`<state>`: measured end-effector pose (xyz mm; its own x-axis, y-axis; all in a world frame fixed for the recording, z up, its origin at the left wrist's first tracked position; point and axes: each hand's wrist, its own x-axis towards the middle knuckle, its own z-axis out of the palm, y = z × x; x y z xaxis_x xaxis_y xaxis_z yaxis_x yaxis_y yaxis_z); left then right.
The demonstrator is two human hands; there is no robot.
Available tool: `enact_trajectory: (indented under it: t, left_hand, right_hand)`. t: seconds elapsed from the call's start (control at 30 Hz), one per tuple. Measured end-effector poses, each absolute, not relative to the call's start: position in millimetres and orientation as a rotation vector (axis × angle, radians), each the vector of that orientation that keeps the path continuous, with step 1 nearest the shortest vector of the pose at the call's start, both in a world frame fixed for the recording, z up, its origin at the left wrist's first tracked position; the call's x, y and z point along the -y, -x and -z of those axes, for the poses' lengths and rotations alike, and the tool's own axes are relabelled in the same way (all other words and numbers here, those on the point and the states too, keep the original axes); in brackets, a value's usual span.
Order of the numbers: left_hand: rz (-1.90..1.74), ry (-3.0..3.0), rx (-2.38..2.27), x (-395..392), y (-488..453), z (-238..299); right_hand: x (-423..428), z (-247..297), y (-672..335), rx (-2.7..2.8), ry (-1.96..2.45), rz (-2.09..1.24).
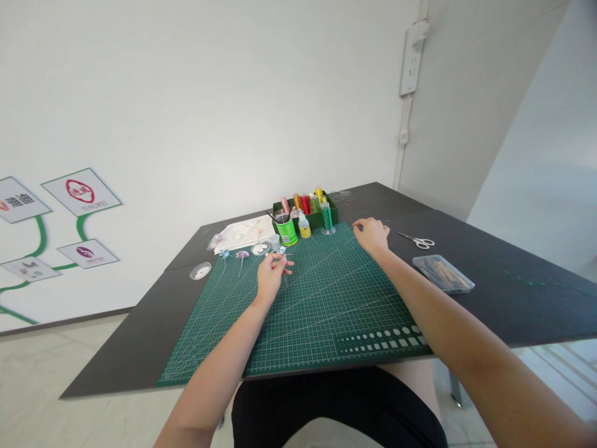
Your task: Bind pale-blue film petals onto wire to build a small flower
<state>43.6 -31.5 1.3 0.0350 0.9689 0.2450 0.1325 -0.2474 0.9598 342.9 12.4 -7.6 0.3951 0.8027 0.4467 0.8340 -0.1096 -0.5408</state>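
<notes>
My left hand is over the green cutting mat, thumb and forefinger pinched together and the other fingers loosely spread. Something thin and pale shows at its fingertips, too small to name. Over the mat's far right corner, my right hand has its fingers drawn together in a pinch. Whatever it holds, if anything, cannot be made out. Behind my left hand are a clear dish of white pieces, a purple flower on a thin stem and a light blue flower. A spool of green thread stands left of my right hand.
At the back are a green box of colourful thread spools, a bright green can with tools and a glue bottle. White scissors and a clear plastic box lie right. A round dish and white sheet lie left.
</notes>
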Motion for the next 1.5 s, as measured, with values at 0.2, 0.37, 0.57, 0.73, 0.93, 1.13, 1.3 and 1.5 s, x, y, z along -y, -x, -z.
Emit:
enact_trajectory:
  t: [0.2, 0.37, 0.57, 0.73, 0.93, 1.13, 1.3, 1.5]
  left_hand:
    - [-1.226, -1.544, -1.101, 34, -47, -1]
    - [-1.19, -1.572, -1.066, 37, -51, -2]
    - [-1.179, -1.583, -1.064, 38, -52, -2]
    - [-1.203, -1.601, -1.077, 37, -51, -2]
    - [-1.31, -1.533, -1.162, 29, -43, -2]
    - [-1.363, -1.43, -1.195, 23, -37, -1]
    - [-1.396, -1.422, -1.221, 24, -36, -2]
    - [-1.448, -1.414, -1.223, 22, -33, -2]
  right_hand:
    - [-2, 3, -284, 1.7, 1.425, -0.269]
    - [23, 6, -227, 1.799, 0.931, -0.931]
    - [40, 6, -210, 1.489, 0.728, -1.478]
    - [39, 4, -217, 1.48, 0.854, -1.525]
    - [31, -8, -235, 1.528, 1.016, -1.344]
    - [22, -26, -266, 1.364, 0.846, -1.373]
    - [15, -33, -290, 1.267, 0.785, -1.306]
    - [3, -26, -333, 1.228, 1.0, -1.172]
